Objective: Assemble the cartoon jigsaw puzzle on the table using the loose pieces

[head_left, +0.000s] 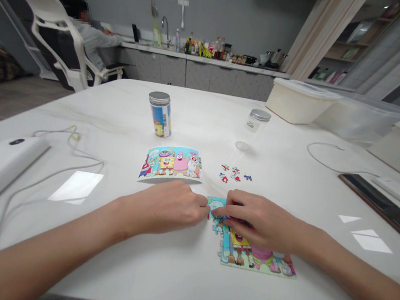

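Observation:
A partly joined cartoon jigsaw puzzle (241, 255) lies on the white table, its left edge uneven. My left hand (170, 208) is at its upper left corner, thumb and finger pinched on a puzzle piece (209, 215) that is mostly hidden. Over the puzzle's upper part rests my right hand (257, 218), fingers apart and index fingertip touching the surface near the left edge. Behind my hands stands a curled picture card (171, 164) with the same cartoon characters. Several loose puzzle pieces (236, 171) lie to the card's right.
Farther back are a cartoon-labelled jar (160, 115) and a clear jar (256, 122) with a silver lid. A white device (7, 166) with a cable sits left, a phone (380, 203) right. Storage boxes (298, 101) line the far right. A person (94, 40) sits beyond the table.

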Demonstrator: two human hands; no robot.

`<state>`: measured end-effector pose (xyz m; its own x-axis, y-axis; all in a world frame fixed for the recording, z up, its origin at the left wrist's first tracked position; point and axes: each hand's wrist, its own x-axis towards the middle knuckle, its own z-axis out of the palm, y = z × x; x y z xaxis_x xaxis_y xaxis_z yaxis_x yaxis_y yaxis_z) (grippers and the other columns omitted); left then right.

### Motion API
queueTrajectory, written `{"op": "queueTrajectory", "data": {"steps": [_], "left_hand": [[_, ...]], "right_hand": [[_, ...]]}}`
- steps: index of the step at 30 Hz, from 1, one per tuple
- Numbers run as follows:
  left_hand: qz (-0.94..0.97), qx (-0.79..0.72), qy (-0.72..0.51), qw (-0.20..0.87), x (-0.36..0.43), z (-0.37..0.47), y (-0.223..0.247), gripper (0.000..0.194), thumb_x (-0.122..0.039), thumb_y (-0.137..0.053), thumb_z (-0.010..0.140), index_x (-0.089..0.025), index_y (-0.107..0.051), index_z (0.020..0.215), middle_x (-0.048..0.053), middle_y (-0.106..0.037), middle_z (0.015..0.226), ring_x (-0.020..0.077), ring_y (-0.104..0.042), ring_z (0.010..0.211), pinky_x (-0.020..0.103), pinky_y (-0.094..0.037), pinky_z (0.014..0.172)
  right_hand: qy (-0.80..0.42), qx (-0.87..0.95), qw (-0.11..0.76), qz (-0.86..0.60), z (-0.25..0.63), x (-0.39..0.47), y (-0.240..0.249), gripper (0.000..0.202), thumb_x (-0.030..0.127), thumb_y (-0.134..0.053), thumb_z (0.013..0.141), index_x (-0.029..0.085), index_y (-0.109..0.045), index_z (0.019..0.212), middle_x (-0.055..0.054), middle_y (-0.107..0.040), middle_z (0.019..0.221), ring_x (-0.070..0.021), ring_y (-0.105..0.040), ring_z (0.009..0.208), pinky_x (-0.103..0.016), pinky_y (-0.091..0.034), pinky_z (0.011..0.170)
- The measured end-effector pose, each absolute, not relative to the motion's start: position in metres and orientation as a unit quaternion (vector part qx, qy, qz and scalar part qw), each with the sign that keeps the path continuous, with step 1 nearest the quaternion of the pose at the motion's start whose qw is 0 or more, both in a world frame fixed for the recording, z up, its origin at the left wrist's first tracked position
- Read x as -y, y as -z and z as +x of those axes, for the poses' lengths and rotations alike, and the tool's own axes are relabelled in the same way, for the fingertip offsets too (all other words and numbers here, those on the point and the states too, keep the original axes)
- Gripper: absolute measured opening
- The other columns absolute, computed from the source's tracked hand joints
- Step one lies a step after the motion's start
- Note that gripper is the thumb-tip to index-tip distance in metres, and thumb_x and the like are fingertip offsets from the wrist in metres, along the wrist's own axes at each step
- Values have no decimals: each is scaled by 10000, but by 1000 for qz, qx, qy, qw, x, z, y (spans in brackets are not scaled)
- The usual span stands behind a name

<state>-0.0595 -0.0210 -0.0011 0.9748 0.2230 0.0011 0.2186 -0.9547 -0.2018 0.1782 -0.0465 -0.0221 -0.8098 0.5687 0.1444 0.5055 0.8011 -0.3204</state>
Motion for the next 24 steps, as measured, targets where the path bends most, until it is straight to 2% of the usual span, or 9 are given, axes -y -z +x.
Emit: {"op": "queueTrajectory", "data": {"steps": [8,11,24], "left_hand": [[-984,147,24,101,20,-58,6,156,-151,-487,910,-156,-600,801,-6,-587,648,127,-508,473,301,-276,407],[-982,155,25,107,19,-58,9,148,-152,-491,907,-156,-614,825,-3,-591,643,136,-523,486,300,-275,408],[-980,159,9,118,21,-59,9,136,-156,-512,888,-167,-603,787,-3,-587,625,153,-512,471,307,-238,411]], "right_hand": [[-136,929,122,-323,180,45,20,212,191,-442,943,171,-578,1105,-54,-581,831,-164,-528,723,-287,-417,631],[-124,927,122,-332,182,43,19,196,181,-431,942,175,-589,1059,-56,-584,840,-163,-532,734,-286,-415,631],[-114,938,104,-310,184,42,21,238,215,-424,966,172,-629,1079,-57,-573,853,-154,-533,735,-286,-417,643]]}}
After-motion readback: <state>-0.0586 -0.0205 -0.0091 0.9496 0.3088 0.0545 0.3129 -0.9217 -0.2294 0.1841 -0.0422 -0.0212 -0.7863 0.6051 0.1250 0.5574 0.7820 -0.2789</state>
